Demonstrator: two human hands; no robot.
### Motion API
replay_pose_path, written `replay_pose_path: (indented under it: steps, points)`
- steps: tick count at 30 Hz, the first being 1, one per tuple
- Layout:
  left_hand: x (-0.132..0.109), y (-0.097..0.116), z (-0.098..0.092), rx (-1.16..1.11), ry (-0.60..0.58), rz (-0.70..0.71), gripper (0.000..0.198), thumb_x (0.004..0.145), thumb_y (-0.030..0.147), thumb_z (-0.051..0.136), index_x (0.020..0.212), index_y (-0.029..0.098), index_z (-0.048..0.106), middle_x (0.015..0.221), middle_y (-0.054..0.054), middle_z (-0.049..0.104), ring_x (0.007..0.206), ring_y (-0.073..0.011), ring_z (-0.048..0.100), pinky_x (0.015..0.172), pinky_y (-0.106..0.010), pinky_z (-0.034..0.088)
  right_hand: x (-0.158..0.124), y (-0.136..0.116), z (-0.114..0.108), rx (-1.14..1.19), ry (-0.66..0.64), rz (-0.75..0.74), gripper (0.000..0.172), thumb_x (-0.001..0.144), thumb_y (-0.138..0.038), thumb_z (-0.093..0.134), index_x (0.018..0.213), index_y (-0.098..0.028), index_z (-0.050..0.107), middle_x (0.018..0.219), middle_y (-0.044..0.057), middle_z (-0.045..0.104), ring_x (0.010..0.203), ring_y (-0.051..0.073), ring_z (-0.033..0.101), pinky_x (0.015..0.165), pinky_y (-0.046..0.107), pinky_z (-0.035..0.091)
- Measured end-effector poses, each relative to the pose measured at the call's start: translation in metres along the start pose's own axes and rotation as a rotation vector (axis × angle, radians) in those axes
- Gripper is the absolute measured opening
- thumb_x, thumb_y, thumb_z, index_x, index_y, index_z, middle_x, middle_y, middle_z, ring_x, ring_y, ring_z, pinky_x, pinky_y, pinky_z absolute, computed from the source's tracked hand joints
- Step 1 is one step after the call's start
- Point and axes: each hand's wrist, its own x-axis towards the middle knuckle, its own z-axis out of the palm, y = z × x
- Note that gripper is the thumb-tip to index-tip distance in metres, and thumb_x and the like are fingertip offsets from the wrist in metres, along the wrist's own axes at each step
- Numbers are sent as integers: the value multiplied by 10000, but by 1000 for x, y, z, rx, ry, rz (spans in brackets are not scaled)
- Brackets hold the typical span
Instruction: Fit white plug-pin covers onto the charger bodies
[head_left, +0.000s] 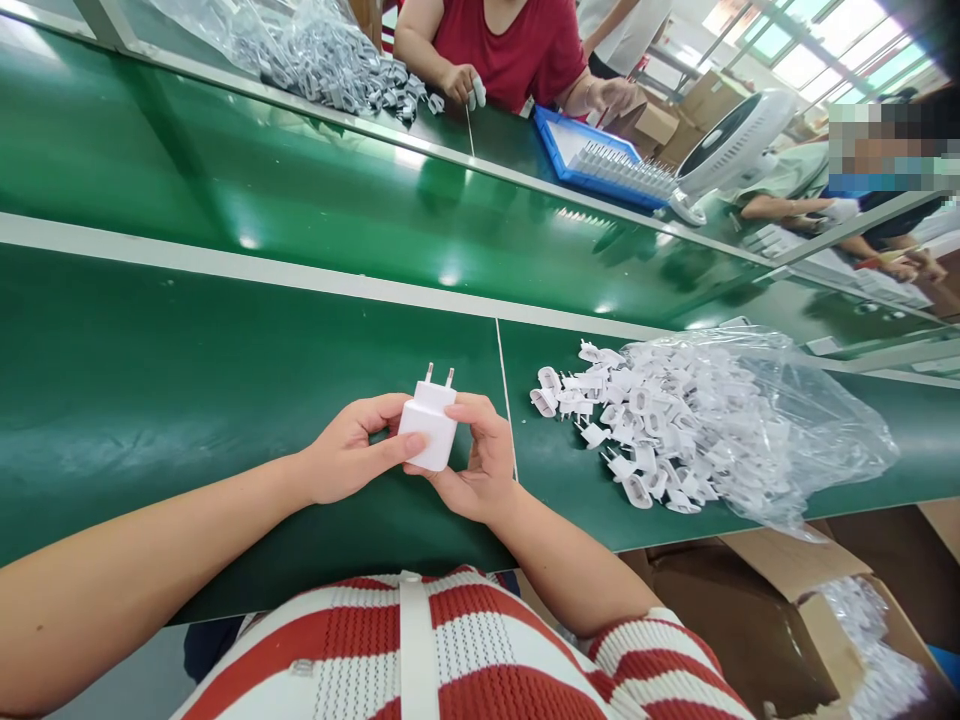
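Holding the white plug adapter (433, 418) well asks, in my judgement, for a light and balanced grip. It is between the two hands, over the green work surface (187, 400), with its two metal pins (429, 373) pointing away from the striped shirt (360, 660). The left hand (352, 450) grips it from the left side; the thumb lies across the front face and the fingers are partly hidden behind. The right hand (480, 460) grips the other side, with the index finger at the upper right edge and the thumb near the lower edge. I cannot tell if the adapter touches the surface.

The pressure should go on the plastic body only, so that the pins do not bend. The left thumb covers a part of the face, therefore it should move aside if one wants to see all of it. The loose white plug parts (637, 410) lie well apart to the right, partly inside a clear plastic bag (840, 430); it seems wise not to mix the adapter with them
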Motion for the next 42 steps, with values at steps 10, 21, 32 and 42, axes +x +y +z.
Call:
replay_pose_path:
  steps: [10,21,32,42]
  points:
    - [6,4,-7,-115,117,-127,313,793,442,742,864,144,806,780,-75,718,736,-201,603,717,-314,488,0,-1,-2,23,9,48,581,827,-405,808,1286,-288,472,1151,85,636,1038,251,684,897,438,595]
    - [6,2,-10,-162,11,-68,279,843,420,767,921,156,817,852,-71,736,784,-185,619,776,-296,500,0,-2,-1,21,32,27,523,831,-291,804,1242,-299,481,1176,87,665,1039,240,702,883,425,595]
    - [5,2,-10,-187,4,-63,297,812,430,807,915,152,814,903,-76,741,823,-191,658,774,-277,542,0,-1,-1,79,54,4,502,817,-231,802,1217,-286,503,1149,81,675,1030,230,693,877,412,587]
    - [12,-1,-17,103,245,-291,623,723,446,884,1246,172,684,1142,-95,766,1010,-247,710,900,-321,584,9,8,-2,-86,-117,111,507,842,-326,778,1269,-253,514,1238,78,679,1157,213,634,974,364,556]
